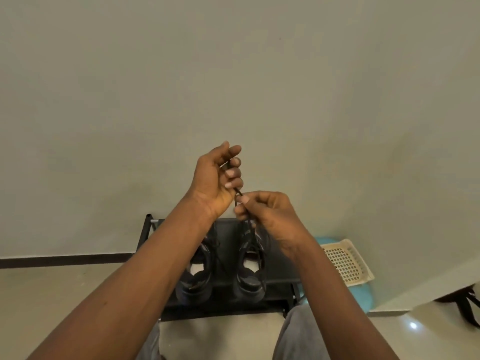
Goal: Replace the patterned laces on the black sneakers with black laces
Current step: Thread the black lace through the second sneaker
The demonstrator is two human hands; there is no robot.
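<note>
Grey trousers [301,333], nearest the lens at the bottom edge, show as two knees, both cut off by the frame.

Count: two hands, two black sneakers, one black lace in hand, one rack, one basket.

At lower left, one dark skirting strip [65,261] runs along the foot of the wall.

Your left hand [217,178], at frame centre, is raised with its palm toward you and its fingers curled round the upper run of the black lace [238,191]. Just to the lower right, your right hand [270,214] pinches the same lace between thumb and forefinger.

The lace is thin and dark, and it reads taut between the hands.

On the black rack [279,268] at lower centre, the left sneaker [197,274] is partly hidden behind your left forearm. The right sneaker [251,268] stands beside it, heel toward you. The lace drops from your right hand toward this sneaker.

Which eyelets it passes cannot be made out, as it is black on black and blurred.

At lower right, a cream mesh basket [345,261] lies on a pale blue round object [362,297]. A dark object [467,305] at the far right edge is cut off and cannot be identified.
</note>
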